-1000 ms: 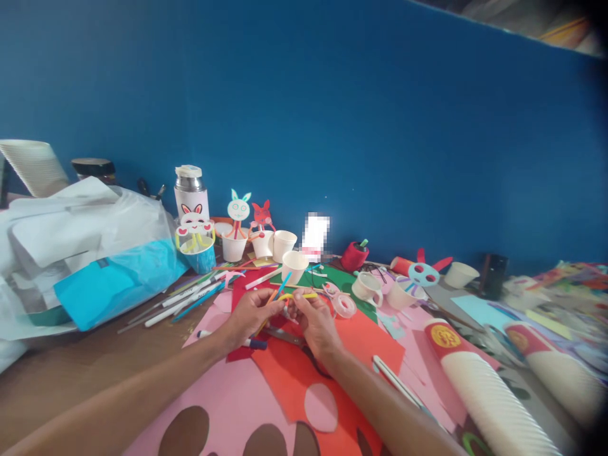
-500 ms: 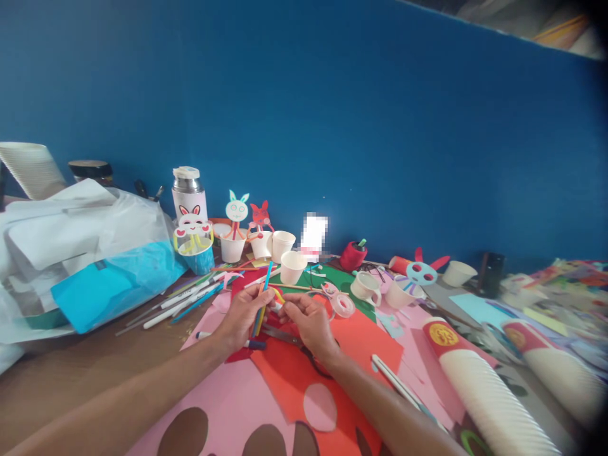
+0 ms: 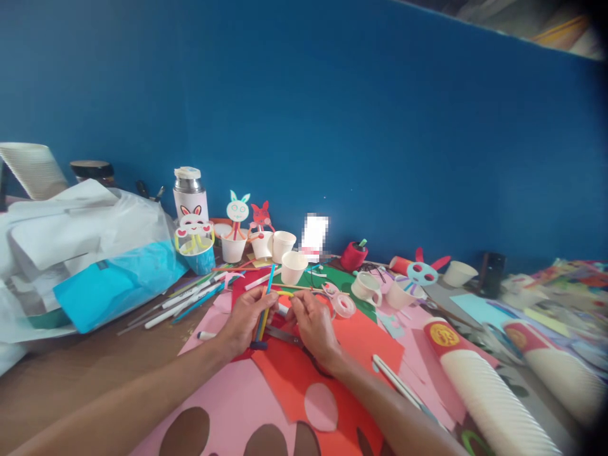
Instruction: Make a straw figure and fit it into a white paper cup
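My left hand (image 3: 250,313) is closed around thin straw-like sticks, a blue stick (image 3: 272,277) and an orange-yellow one, held nearly upright. From its fingertips a yellow stick (image 3: 285,294) arches across to my right hand (image 3: 308,320), whose fingers pinch its other end. Whether these are straws or pipe cleaners I cannot tell. Below the hands, scissors (image 3: 285,335) lie on red paper (image 3: 280,373), their handles partly under my right wrist. A dark-capped marker (image 3: 259,346) lies below my left hand. Just beyond stands a white paper cup (image 3: 294,268).
Cups with paper rabbit figures (image 3: 237,210) line the back by the blue wall (image 3: 304,114). Markers (image 3: 185,296) and a plastic bag (image 3: 137,221) lie left. Right are a tape roll (image 3: 344,305), a handled cup (image 3: 367,288) and stacked paper cups (image 3: 489,386).
My right hand has drawn slightly away from my left. The yellow stick between them now shows as a longer, flatter arch. The sticks in my left hand have shifted a little.
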Motion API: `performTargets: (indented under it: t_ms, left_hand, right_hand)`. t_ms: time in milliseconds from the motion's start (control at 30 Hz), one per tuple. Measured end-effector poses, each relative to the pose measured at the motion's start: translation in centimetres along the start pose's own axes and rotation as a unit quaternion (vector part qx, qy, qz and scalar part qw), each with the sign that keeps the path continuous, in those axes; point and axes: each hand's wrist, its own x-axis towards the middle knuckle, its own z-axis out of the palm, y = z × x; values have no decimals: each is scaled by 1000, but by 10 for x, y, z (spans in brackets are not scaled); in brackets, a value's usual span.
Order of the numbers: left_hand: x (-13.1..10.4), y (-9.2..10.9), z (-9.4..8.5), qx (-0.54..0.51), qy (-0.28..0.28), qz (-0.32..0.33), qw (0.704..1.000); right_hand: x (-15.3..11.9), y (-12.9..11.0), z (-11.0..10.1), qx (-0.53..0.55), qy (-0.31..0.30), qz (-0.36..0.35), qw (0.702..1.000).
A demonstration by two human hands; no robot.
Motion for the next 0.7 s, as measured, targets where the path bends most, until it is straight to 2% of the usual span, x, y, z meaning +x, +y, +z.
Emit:
performTargets:
  t_ms: [133,400,700]
  left_hand:
    - [0,-1,0,-15,-12,-12,1000]
    - [3,-4,-5,-3,-23,-16,1000]
    - [2,-4,0,15,-6,9,1000]
  right_hand:
    - [-2,1,2,36,-8,11,999]
    - [-2,8,2,22,-10,13,1000]
    - [0,-2,0,-3,-8,21,1000]
